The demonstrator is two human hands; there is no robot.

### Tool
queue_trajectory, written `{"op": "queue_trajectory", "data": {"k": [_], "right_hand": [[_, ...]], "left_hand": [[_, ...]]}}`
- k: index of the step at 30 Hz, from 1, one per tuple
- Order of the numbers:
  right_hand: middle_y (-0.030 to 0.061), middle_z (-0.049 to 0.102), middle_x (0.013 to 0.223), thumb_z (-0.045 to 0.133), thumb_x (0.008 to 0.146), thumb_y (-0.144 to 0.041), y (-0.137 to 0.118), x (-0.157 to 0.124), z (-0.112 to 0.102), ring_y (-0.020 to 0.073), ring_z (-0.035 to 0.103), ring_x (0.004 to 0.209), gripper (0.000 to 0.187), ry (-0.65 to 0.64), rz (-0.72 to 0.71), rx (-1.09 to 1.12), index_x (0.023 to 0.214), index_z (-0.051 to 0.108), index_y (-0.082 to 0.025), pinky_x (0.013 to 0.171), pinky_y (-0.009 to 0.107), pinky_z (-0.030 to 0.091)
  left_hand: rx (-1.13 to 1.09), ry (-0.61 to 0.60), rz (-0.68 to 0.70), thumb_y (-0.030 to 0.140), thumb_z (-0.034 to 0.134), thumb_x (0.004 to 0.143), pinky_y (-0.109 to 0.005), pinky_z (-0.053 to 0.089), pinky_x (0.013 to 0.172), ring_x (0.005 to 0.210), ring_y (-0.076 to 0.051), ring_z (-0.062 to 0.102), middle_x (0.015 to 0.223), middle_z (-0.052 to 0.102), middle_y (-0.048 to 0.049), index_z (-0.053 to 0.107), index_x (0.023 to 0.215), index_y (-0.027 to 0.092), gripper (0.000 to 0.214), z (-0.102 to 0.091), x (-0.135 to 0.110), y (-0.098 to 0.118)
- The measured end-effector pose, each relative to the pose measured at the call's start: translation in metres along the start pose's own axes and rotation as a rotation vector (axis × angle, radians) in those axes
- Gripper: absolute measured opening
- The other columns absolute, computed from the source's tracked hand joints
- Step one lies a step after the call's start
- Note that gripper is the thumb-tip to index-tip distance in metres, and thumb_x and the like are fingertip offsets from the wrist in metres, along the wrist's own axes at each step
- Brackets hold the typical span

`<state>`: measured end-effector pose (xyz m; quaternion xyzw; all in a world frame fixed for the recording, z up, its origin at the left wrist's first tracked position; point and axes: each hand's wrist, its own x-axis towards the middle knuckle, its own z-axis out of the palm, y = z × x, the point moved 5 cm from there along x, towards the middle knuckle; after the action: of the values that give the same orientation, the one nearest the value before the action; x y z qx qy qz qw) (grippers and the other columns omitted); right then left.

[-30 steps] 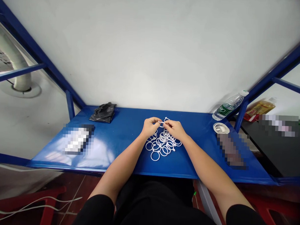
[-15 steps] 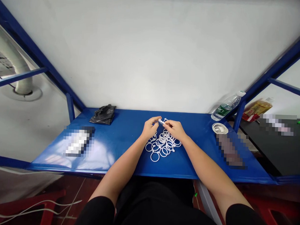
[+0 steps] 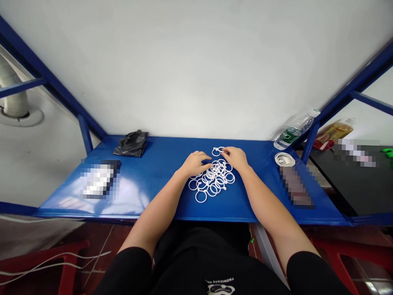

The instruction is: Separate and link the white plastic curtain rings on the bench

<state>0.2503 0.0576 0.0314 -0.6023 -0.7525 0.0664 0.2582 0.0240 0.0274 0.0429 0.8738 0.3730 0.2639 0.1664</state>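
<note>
On the blue table lies a loose pile of thin white rings [image 3: 211,179], several of them with a small knob, like curtain rings. My left hand [image 3: 195,164] hovers over the pile's far left side, thumb and fingers apart, with nothing visible between them. Beyond the pile, the fingertips of my right hand [image 3: 236,157] pinch the edge of a white ring [image 3: 220,147]. Another white ring [image 3: 216,152] lies against it, just left of those fingertips.
A crumpled black plastic bag [image 3: 132,143] lies at the back left of the blue table [image 3: 156,180]. To the right are a water bottle [image 3: 292,132] leaning by the frame and a white coil [image 3: 284,159]. Blurred-out items lie on both sides.
The small pale cylindrical piece held between both hands is no longer visible there. My hands have parted; the right now grips a ring behind the pile, while the left has opened. The view has shifted slightly.
</note>
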Motion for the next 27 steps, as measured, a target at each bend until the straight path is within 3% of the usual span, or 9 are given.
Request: {"op": "queue_trajectory", "data": {"k": [4,9,11,15,17,21,27], "right_hand": [[0.0009,0.084,0.109,0.068,0.096,-0.025,-0.011,0.000,0.006,0.0226,0.077,0.100,0.038,-0.031,-0.025,0.119,0.133,0.075,-0.031,0.089,0.034,0.057],[0.0031,0.083,0.094,0.068,0.098,-0.033,-0.016,-0.002,0.004,0.0218,0.073,0.089,0.017,-0.023,-0.064,0.177,0.099,0.083,-0.026,0.087,0.034,0.055],[0.0041,0.083,0.095,0.065,0.100,-0.035,-0.019,-0.002,0.007,0.0229,0.073,0.096,0.022,-0.064,-0.115,0.208,0.091,0.083,-0.026,0.093,0.036,0.055],[0.0051,0.079,0.128,0.065,0.100,-0.029,-0.026,-0.003,0.014,0.0267,0.068,0.129,0.023,-0.124,-0.189,0.293,0.115,0.082,-0.027,0.113,0.044,0.050],[0.0058,0.076,0.135,0.064,0.100,-0.028,-0.027,-0.003,0.013,0.0272,0.065,0.135,0.026,-0.128,-0.193,0.320,0.121,0.081,-0.027,0.117,0.046,0.049],[0.0068,0.082,0.117,0.062,0.101,-0.031,-0.022,-0.005,0.004,0.0264,0.075,0.113,0.024,-0.077,-0.134,0.299,0.112,0.083,-0.026,0.104,0.044,0.056],[0.0050,0.083,0.103,0.066,0.100,-0.036,-0.018,-0.008,-0.006,0.0218,0.076,0.088,0.025,-0.047,-0.072,0.355,0.112,0.083,-0.024,0.085,0.035,0.057]], "left_hand": [[-0.017,-0.026,0.005,0.047,0.072,0.096,-0.044,0.049,0.106,0.113,-0.028,0.070,0.122,0.078,-0.0089,0.081,0.118,0.027,0.031,0.003,0.000,0.007],[-0.044,-0.037,0.019,0.043,0.070,0.098,-0.042,0.048,0.109,0.119,-0.026,0.069,0.126,0.078,-0.0053,0.082,0.115,0.031,0.024,0.010,0.001,0.009],[-0.049,-0.049,0.044,0.039,0.067,0.100,-0.042,0.047,0.109,0.118,-0.026,0.070,0.124,0.079,-0.0043,0.083,0.111,0.032,0.021,0.014,0.002,0.011],[0.030,-0.103,0.066,0.038,0.058,0.105,-0.042,0.046,0.110,0.120,-0.026,0.069,0.124,0.080,-0.0041,0.083,0.111,0.031,0.027,0.020,0.002,0.014],[0.070,-0.112,0.052,0.040,0.058,0.105,-0.044,0.045,0.111,0.122,-0.028,0.068,0.127,0.079,-0.0048,0.083,0.111,0.030,0.028,0.020,0.002,0.015],[0.055,-0.073,0.023,0.044,0.063,0.102,-0.048,0.044,0.114,0.125,-0.030,0.067,0.129,0.078,-0.0071,0.084,0.110,0.029,0.027,0.019,0.001,0.014],[0.050,0.039,-0.076,0.042,0.063,0.102,-0.047,0.047,0.112,0.120,-0.030,0.069,0.127,0.078,-0.0093,0.082,0.114,0.026,0.028,0.014,0.001,0.002]]}}
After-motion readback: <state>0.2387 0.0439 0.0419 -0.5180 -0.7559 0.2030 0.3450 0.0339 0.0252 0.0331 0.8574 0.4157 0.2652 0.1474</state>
